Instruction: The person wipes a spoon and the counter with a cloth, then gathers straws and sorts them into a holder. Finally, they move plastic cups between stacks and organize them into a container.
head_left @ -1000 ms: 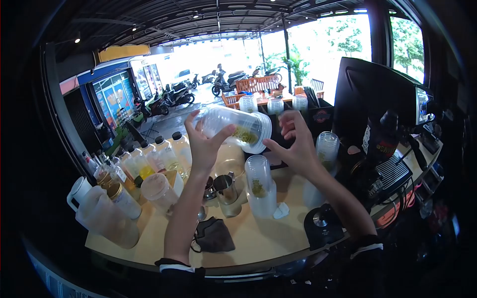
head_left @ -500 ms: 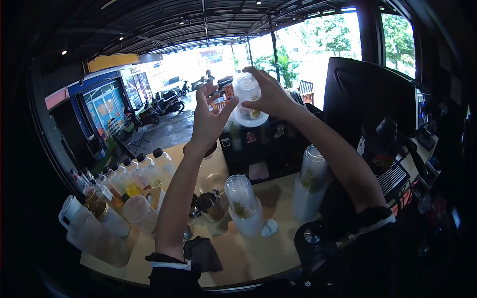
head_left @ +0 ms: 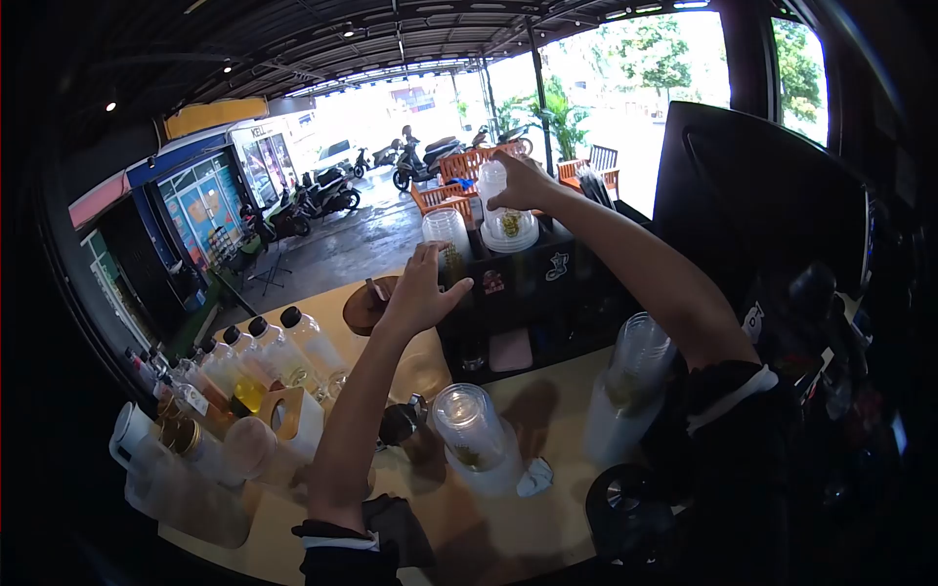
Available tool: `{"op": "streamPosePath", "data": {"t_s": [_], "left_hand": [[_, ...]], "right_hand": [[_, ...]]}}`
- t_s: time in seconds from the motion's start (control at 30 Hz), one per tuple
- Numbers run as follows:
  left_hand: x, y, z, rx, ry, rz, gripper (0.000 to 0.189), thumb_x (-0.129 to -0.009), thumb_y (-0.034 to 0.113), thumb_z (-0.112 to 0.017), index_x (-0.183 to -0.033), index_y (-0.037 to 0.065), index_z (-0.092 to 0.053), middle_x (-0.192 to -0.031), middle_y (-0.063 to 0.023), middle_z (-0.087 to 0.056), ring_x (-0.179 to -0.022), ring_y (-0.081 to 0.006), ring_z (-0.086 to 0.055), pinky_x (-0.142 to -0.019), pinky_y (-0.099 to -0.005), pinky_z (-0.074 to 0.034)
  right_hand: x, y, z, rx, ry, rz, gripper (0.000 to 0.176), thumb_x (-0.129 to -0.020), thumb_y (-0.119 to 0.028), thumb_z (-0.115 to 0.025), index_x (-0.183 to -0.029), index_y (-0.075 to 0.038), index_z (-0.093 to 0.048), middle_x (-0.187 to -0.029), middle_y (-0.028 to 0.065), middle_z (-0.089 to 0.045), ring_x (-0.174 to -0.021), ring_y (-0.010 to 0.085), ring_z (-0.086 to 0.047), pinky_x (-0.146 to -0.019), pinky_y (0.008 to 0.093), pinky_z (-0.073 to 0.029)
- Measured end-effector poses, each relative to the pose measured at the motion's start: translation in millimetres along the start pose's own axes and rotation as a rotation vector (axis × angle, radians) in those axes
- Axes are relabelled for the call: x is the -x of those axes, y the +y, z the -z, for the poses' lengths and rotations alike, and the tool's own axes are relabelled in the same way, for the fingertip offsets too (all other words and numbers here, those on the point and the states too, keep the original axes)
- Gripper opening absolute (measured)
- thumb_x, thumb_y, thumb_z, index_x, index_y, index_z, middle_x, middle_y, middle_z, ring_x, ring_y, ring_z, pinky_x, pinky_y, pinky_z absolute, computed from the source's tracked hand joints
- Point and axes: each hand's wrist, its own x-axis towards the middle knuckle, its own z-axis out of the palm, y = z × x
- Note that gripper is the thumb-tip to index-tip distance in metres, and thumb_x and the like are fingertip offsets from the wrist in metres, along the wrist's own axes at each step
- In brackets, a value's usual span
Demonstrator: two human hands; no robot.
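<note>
My right hand (head_left: 523,186) is wrapped around the top of an upside-down clear plastic cup (head_left: 510,227) with a yellow-green print. Several stacked rims show at the cup's base, over the top of the dark ledge (head_left: 576,269). Lower and to the left, my left hand (head_left: 422,298) holds nothing, its fingers and thumb apart. Just behind its fingertips stands another stack of inverted clear cups (head_left: 446,227), partly hidden by that hand.
On the wooden counter (head_left: 528,527) stand two more cup stacks, one central (head_left: 471,430) and one at right (head_left: 633,371). A metal pitcher (head_left: 422,444), a crumpled white tissue (head_left: 534,478) and a dark cloth (head_left: 401,532) lie between my arms. Several bottles (head_left: 311,337) line the left; a large monitor (head_left: 752,195) rises at right.
My right hand has lowered the cup onto the stack on the ledge. My left hand has come away from beside the cup and dropped lower. The whole view has shifted slightly.
</note>
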Motion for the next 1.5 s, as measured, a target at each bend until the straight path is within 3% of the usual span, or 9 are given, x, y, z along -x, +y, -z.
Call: {"op": "streamPosePath", "data": {"t_s": [0.1,0.23,0.6,1.1,1.17,1.23,1.37,1.47,1.5], "left_hand": [[0.4,-4.1,-4.2,-0.025,0.037,-0.036,0.067,-0.077,0.037,-0.063,-0.125,-0.003,-0.039,-0.122,-0.0196,-0.044,-0.115,-0.0341,-0.043,-0.097,-0.042,-0.037],[4.9,-6.2,-5.1,-0.08,0.038,0.006,0.061,-0.077,0.036,-0.063,-0.121,-0.002,-0.043,-0.119,-0.0181,-0.046,-0.114,-0.0321,-0.045,-0.095,-0.0423,-0.038],[16.1,-7.0,-12.5,-0.1,-0.002,0.048,0.053,-0.077,0.032,-0.065,-0.114,-0.001,-0.047,-0.109,-0.0187,-0.05,-0.107,-0.0342,-0.049,-0.092,-0.0417,-0.04],[22.7,-11.9,-23.1,-0.024,0.14,-0.033,0.05,-0.074,0.028,-0.067,-0.11,-0.002,-0.049,-0.106,-0.015,-0.051,-0.103,-0.0309,-0.05,-0.088,-0.0419,-0.04],[22.9,-12.5,-25.2,-0.026,0.153,-0.041,0.051,-0.074,0.028,-0.066,-0.112,-0.002,-0.048,-0.107,-0.0154,-0.051,-0.104,-0.0313,-0.049,-0.089,-0.042,-0.04],[23.7,-13.2,-26.7,-0.03,0.163,-0.048,0.053,-0.075,0.028,-0.066,-0.113,-0.002,-0.047,-0.108,-0.0158,-0.05,-0.104,-0.0316,-0.049,-0.09,-0.042,-0.04],[23.8,-10.3,-16.4,0.067,0.155,-0.043,0.055,-0.078,0.03,-0.065,-0.118,-0.002,-0.044,-0.114,-0.0187,-0.048,-0.112,-0.0322,-0.046,-0.095,-0.0406,-0.037],[26.0,-1.3,-1.7,0.118,0.204,-0.084,0.056,-0.079,0.03,-0.065,-0.12,-0.002,-0.043,-0.116,-0.0187,-0.048,-0.111,-0.0308,-0.047,-0.094,-0.0395,-0.037],[30.0,4.7,4.2,0.16,0.221,-0.095,0.056,-0.079,0.029,-0.066,-0.121,-0.002,-0.043,-0.115,-0.0189,-0.049,-0.11,-0.0297,-0.048,-0.093,-0.0377,-0.038]], "right_hand": [[-3.2,0.1,5.4,-0.067,-0.073,-0.099,0.097,-0.051,-0.037,-0.081,-0.131,-0.008,-0.034,-0.111,0.0296,-0.052,-0.106,0.039,-0.053,-0.09,0.0419,-0.045],[7.5,-17.5,27.0,-0.095,-0.219,-0.199,0.092,-0.056,-0.034,-0.08,-0.129,-0.002,-0.035,-0.108,0.0198,-0.058,-0.086,0.0277,-0.064,-0.053,0.0351,-0.058],[13.5,-13.8,-3.2,0.013,-0.35,-0.234,0.095,-0.056,-0.033,-0.081,-0.129,0.004,-0.033,-0.115,0.0188,-0.054,-0.097,0.0291,-0.059,-0.058,0.0364,-0.059],[18.1,-6.9,-7.0,0.043,-0.516,-0.201,0.103,-0.059,-0.028,-0.082,-0.137,-0.003,-0.02,-0.121,0.0189,-0.05,-0.087,0.028,-0.063,-0.053,0.0325,-0.058],[17.1,-8.2,-4.4,0.05,-0.566,-0.264,0.105,-0.059,-0.034,-0.081,-0.139,-0.007,-0.019,-0.124,0.0187,-0.048,-0.099,0.03,-0.059,-0.069,0.0362,-0.057],[14.7,-3.3,-9.9,0.281,-0.495,-0.011,0.105,-0.06,-0.046,-0.078,-0.14,-0.008,-0.02,-0.128,0.0186,-0.046,-0.114,0.0317,-0.049,-0.091,0.0383,-0.046],[25.1,-17.2,17.5,0.269,-0.608,-0.032,0.105,-0.063,-0.05,-0.074,-0.141,-0.006,-0.02,-0.14,0.0223,-0.029,-0.114,0.0318,-0.049,-0.095,0.0371,-0.042],[19.3,-22.2,15.4,0.376,-0.561,-0.032,0.104,-0.07,-0.057,-0.065,-0.138,0.005,-0.016,-0.144,0.0222,-0.02,-0.135,0.0291,-0.02,-0.11,0.0354,-0.021],[24.5,-28.7,15.1,0.365,-0.43,0.047,0.09,-0.072,-0.05,-0.065,-0.134,0.005,-0.03,-0.139,0.0235,-0.029,-0.13,0.0305,-0.029,-0.107,0.0374,-0.026]]}}
